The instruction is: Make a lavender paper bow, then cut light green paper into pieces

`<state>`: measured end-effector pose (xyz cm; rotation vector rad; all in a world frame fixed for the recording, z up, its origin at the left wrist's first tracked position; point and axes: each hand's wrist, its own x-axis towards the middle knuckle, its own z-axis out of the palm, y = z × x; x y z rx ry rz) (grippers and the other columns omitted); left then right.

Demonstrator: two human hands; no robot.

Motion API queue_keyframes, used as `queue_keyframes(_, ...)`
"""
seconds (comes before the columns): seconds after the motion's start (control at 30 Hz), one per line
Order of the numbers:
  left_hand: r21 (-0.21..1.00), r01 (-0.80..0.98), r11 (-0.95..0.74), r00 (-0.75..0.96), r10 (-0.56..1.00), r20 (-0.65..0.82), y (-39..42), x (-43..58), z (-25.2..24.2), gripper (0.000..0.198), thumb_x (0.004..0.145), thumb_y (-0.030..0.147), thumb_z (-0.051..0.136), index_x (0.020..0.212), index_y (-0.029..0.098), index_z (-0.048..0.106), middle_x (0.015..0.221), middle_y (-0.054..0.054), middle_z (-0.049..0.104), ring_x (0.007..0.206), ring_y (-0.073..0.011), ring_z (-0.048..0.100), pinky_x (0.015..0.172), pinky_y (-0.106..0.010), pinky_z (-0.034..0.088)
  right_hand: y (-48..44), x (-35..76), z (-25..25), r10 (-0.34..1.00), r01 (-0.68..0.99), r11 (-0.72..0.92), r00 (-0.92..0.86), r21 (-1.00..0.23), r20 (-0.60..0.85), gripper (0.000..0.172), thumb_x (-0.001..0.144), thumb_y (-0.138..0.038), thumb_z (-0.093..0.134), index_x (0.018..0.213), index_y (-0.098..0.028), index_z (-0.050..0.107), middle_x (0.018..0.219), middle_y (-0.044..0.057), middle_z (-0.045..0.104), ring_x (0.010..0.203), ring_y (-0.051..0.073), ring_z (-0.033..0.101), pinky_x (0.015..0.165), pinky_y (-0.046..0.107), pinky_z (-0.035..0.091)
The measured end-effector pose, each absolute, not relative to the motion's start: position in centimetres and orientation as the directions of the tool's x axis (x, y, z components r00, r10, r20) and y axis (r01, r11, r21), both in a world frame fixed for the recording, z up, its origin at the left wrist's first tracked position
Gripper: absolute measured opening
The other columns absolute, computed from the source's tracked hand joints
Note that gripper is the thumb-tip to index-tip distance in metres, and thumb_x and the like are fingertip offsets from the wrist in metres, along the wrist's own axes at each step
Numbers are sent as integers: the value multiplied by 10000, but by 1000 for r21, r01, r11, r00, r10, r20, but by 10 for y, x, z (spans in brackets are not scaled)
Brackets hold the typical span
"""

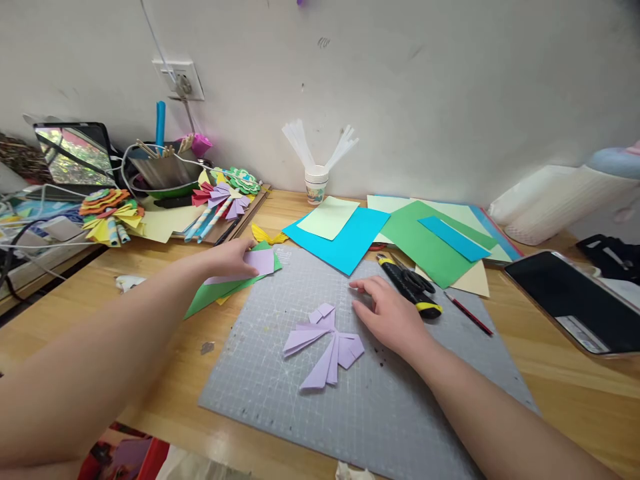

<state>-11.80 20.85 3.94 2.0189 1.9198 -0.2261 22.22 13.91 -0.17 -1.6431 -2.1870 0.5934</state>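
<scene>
My left hand (233, 258) reaches to the mat's left edge, its thumb and fingers closed on a piece of light purple paper (264, 262). Beneath that lie sheets of green paper (204, 298), with a bit of yellow showing. On the grey cutting mat (240, 373) rests a folded purple paper bow (330, 343) with fanned tails, untouched by either hand. Just to its upper right, my right hand (387, 310) is low over the mat, thumb and fingers apart, holding nothing. Beside its fingers are a black and yellow utility knife (407, 287) and black scissors (419, 280).
Blue paper (345, 243) and green paper (425, 243) sheets cover the back. A paper cup (317, 185) with clear strips stands by the wall. At right are a red pencil (469, 313), a tablet (580, 300) and a paper roll (555, 203). Paper flowers (111, 213) and cables crowd the left.
</scene>
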Motion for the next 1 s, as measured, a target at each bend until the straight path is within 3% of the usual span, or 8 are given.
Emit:
queue_keyframes(0.2,143,989,36,17,934,-357,210,-121,38,386,909,360,586,1245,176,542,1264,-99,568,1080,-237,592,899,-461,517,139,222,-1,963,822,236,-268,-519,13,280,870,-270,517,1134,-256,609,1186,12,623,745,158,595,649,298,410)
queue_keyframes(0.47,215,975,61,1,960,-279,206,-125,46,296,903,391,588,1064,145,611,1034,-52,642,885,-179,627,784,-377,537,140,222,-2,961,817,247,-277,-520,21,273,874,-270,515,1126,-248,617,1180,25,626,801,173,613,669,302,412)
queue_keyframes(0.6,276,953,125,-83,984,-159,206,-126,47,279,766,410,696,893,168,639,832,-8,659,728,-162,611,621,-279,466,141,222,-2,960,816,248,-279,-522,21,267,872,-269,522,1119,-252,622,1168,22,629,809,173,618,661,299,409)
queue_keyframes(0.73,325,929,174,-161,985,-67,206,-127,46,256,659,445,693,745,206,664,722,-10,666,652,-191,588,529,-281,358,140,222,-2,961,817,244,-275,-523,20,267,868,-261,531,1117,-251,625,1164,20,628,795,167,616,661,299,406)
queue_keyframes(0.87,348,916,201,-213,977,-4,207,-129,48,289,703,483,624,826,244,731,830,-32,711,722,-239,606,559,-304,364,140,222,-1,962,816,240,-271,-526,19,260,865,-255,530,1104,-245,632,1156,18,630,786,166,611,656,300,401)
queue_keyframes(1.0,353,923,152,-183,982,55,207,-128,51,296,818,400,541,1006,272,730,1085,-37,700,976,-281,610,733,-334,440,140,222,-2,962,809,241,-273,-536,21,251,863,-261,534,1091,-250,639,1160,14,629,757,158,601,641,299,392)
